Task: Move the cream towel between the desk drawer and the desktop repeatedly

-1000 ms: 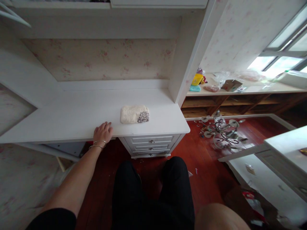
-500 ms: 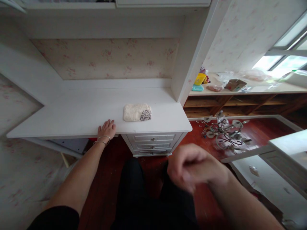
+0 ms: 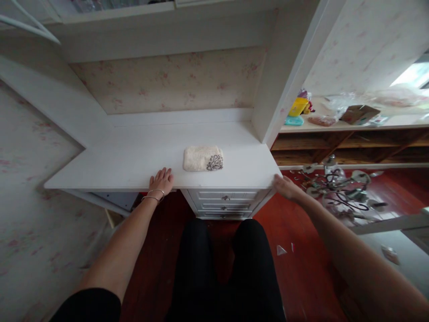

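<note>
"What's closest?"
"Black trouser legs (image 3: 192, 268), at the bottom middle, over a red floor (image 3: 298, 273)."
"What comes next?"
"The left hand (image 3: 161, 180) lies flat on the front edge of the white desk (image 3: 144, 147), left of the middle. Its fingers are loose, holding nothing. Thin bangles (image 3: 154, 195) go round that wrist. The right hand (image 3: 284, 186) touches the desk's front corner, right of the middle. I can't tell if it's gripping."
"And under the desk top?"
"White drawers (image 3: 211, 196) with little knobs."
"What's lying on top?"
"A cream cloth (image 3: 199, 157) with dark curls, in the middle, near the left hand but not touching it."
"Farther off?"
"A chandelier (image 3: 348, 194) on the floor at the right. Behind it, a cardboard box (image 3: 359, 115) sits on a low wooden shelf (image 3: 300, 142), upper right."
</note>
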`<move>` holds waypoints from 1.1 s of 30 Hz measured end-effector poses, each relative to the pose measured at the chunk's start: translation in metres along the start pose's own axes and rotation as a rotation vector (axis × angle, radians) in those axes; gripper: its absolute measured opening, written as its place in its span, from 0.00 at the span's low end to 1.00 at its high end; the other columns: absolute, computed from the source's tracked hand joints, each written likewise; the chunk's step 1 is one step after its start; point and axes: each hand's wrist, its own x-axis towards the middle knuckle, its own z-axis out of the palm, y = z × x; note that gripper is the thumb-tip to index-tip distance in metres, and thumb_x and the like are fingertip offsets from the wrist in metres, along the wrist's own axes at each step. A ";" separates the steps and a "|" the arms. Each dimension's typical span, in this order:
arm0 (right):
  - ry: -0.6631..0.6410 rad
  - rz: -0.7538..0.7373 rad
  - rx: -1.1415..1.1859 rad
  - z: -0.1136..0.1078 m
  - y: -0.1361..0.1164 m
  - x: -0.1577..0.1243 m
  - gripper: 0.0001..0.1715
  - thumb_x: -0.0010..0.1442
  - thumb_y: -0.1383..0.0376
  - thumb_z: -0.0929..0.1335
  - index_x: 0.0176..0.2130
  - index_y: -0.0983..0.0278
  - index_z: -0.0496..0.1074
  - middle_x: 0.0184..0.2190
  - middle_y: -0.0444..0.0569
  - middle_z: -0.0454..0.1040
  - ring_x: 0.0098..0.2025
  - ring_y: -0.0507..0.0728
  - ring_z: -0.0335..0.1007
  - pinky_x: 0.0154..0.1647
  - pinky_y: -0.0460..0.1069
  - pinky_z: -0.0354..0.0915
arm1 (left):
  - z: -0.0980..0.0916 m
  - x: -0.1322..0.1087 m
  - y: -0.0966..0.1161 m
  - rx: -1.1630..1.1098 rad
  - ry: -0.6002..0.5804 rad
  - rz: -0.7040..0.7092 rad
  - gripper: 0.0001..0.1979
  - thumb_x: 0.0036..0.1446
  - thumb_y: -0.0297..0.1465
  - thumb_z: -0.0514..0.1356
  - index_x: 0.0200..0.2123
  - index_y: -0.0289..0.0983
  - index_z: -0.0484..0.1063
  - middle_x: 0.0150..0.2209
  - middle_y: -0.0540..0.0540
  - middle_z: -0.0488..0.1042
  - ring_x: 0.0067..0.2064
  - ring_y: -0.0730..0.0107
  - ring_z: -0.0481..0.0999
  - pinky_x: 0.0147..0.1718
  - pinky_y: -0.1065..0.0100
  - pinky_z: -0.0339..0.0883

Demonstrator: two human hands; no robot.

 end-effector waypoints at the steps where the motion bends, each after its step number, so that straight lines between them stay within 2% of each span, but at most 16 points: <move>1: 0.000 0.035 -0.011 0.007 -0.003 -0.001 0.20 0.66 0.59 0.57 0.52 0.62 0.67 0.45 0.57 0.68 0.45 0.63 0.70 0.46 0.58 0.66 | 0.000 0.000 0.000 0.001 0.007 0.001 0.30 0.66 0.43 0.34 0.68 0.43 0.48 0.70 0.49 0.43 0.70 0.59 0.45 0.65 0.44 0.41; 4: 0.037 0.191 0.020 0.021 -0.015 -0.006 0.26 0.68 0.53 0.52 0.57 0.60 0.63 0.50 0.58 0.62 0.45 0.64 0.71 0.48 0.62 0.65 | 0.001 -0.001 0.000 -0.001 0.040 0.004 0.29 0.66 0.42 0.35 0.68 0.44 0.50 0.70 0.49 0.45 0.69 0.60 0.46 0.65 0.44 0.41; 6: 0.064 0.238 0.035 0.025 -0.021 -0.010 0.27 0.69 0.52 0.50 0.58 0.59 0.62 0.52 0.58 0.60 0.47 0.64 0.70 0.49 0.62 0.65 | 0.002 -0.003 0.001 0.000 0.063 0.004 0.29 0.66 0.41 0.36 0.67 0.44 0.51 0.70 0.49 0.46 0.69 0.60 0.47 0.65 0.45 0.42; 12: 0.115 0.161 -0.034 0.026 -0.024 -0.021 0.23 0.69 0.56 0.53 0.58 0.59 0.60 0.51 0.58 0.59 0.48 0.63 0.69 0.46 0.58 0.67 | 0.005 -0.005 0.003 0.019 0.092 -0.012 0.28 0.67 0.41 0.35 0.67 0.46 0.50 0.70 0.50 0.47 0.69 0.62 0.47 0.65 0.46 0.43; 21: 0.114 0.134 -0.142 0.030 -0.021 -0.018 0.23 0.70 0.58 0.52 0.57 0.60 0.61 0.49 0.58 0.60 0.48 0.63 0.68 0.43 0.57 0.69 | 0.005 -0.005 0.003 0.017 0.099 -0.016 0.28 0.67 0.41 0.36 0.67 0.47 0.51 0.70 0.51 0.47 0.69 0.62 0.47 0.65 0.46 0.43; 27: 0.116 -0.019 -0.290 0.030 -0.020 -0.020 0.22 0.69 0.63 0.52 0.59 0.62 0.59 0.51 0.60 0.60 0.57 0.66 0.57 0.41 0.56 0.70 | 0.003 -0.007 0.005 0.007 0.106 -0.010 0.28 0.67 0.40 0.36 0.67 0.45 0.52 0.69 0.49 0.48 0.69 0.61 0.49 0.64 0.46 0.43; 33: 0.103 -0.035 -0.351 0.030 -0.022 -0.022 0.25 0.69 0.65 0.49 0.59 0.65 0.59 0.55 0.61 0.58 0.58 0.68 0.53 0.39 0.57 0.70 | 0.002 -0.008 0.006 0.000 0.106 -0.013 0.28 0.66 0.40 0.36 0.67 0.45 0.52 0.69 0.49 0.48 0.69 0.62 0.49 0.64 0.46 0.42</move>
